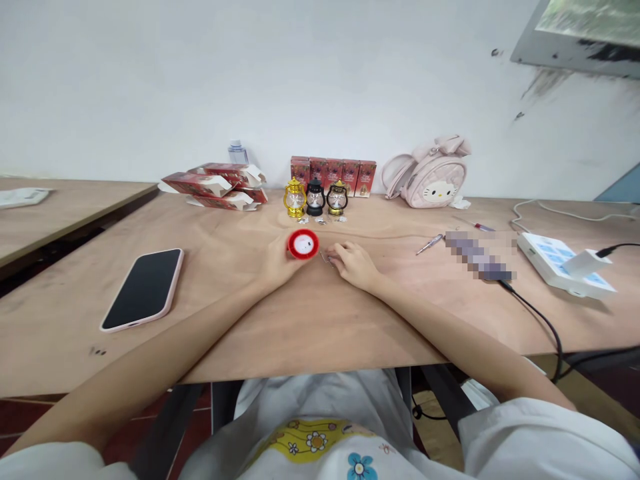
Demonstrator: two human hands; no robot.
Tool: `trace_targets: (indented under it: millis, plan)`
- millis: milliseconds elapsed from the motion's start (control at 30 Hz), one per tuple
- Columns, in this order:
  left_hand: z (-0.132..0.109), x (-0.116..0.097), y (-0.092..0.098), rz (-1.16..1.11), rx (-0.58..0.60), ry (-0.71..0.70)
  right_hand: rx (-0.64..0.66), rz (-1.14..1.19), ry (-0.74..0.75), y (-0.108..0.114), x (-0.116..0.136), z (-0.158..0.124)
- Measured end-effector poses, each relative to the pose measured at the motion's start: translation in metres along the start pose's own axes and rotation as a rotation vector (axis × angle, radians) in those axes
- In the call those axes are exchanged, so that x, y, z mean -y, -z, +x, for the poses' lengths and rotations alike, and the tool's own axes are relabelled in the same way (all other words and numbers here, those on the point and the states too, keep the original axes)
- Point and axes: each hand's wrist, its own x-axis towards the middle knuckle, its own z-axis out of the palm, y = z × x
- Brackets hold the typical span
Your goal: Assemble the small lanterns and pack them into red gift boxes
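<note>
My left hand (279, 261) is closed around a small red lantern (303, 244), tipped so that its round white underside faces me. My right hand (353, 263) rests on the wooden table (310, 320) just right of it, fingers curled on a thin metal wire piece (326, 258). Behind them three small lanterns stand in a row: gold (295, 198), black (315, 197) and dark gold (337, 198).
A phone with a pink case (144, 288) lies at the left. Red boxes lie stacked (215, 185) and stand in a row (334, 175) at the back. A pink bag (431, 175), a screwdriver (430, 244), a white power strip (565, 263) and a black cable (540, 320) are at the right.
</note>
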Motion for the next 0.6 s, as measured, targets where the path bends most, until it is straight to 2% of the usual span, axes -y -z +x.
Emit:
trace_targets:
  millis: [133, 300, 433, 600]
  plan:
    - [0.004, 0.002, -0.006, -0.287, -0.078, 0.277, 0.144, -0.100, -0.060, 0.007, 0.006, 0.002]
    - [0.009, 0.000, -0.007, -0.624, -0.153, 0.599, 0.256, -0.171, -0.054, 0.015, 0.011, 0.003]
    - [0.011, -0.004, -0.004, -0.746, -0.203, 0.687, 0.310, -0.131, -0.077, 0.017, 0.009, 0.003]
    - [0.012, -0.005, -0.004, -0.763, -0.199, 0.698, 0.343, -0.067, -0.074, 0.022, 0.006, 0.004]
